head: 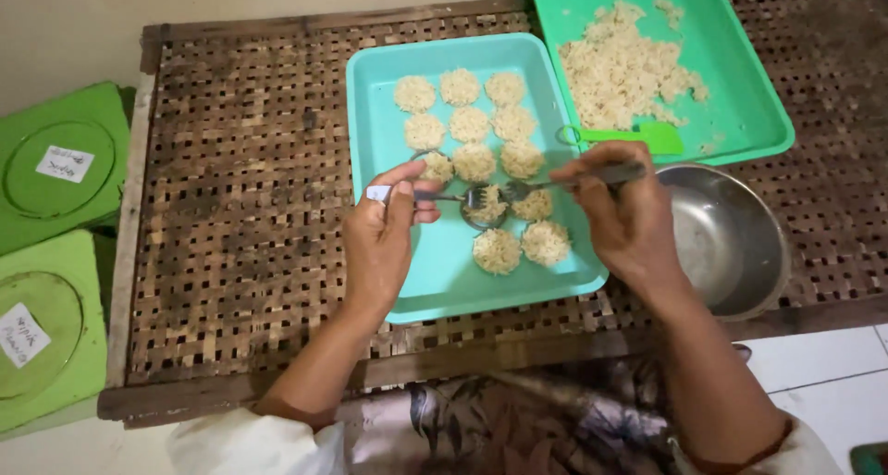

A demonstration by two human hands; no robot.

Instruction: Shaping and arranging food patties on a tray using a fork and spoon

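Note:
My left hand (384, 234) grips the handle of a small round metal mould (485, 208) filled with pale rice-like mixture, held over the light blue tray (435, 271). My right hand (624, 211) holds a metal fork (518, 189) whose tines meet the mould's filling. Several round pressed patties (470, 123) lie in rows on the blue tray.
A green tray (740, 86) at the back right holds loose mixture (620, 68) and a green spatula (638, 136). A steel bowl (731, 244) stands to the right. All rest on a woven bamboo table (240, 207). Two green lidded tubs (55, 160) stand at the left.

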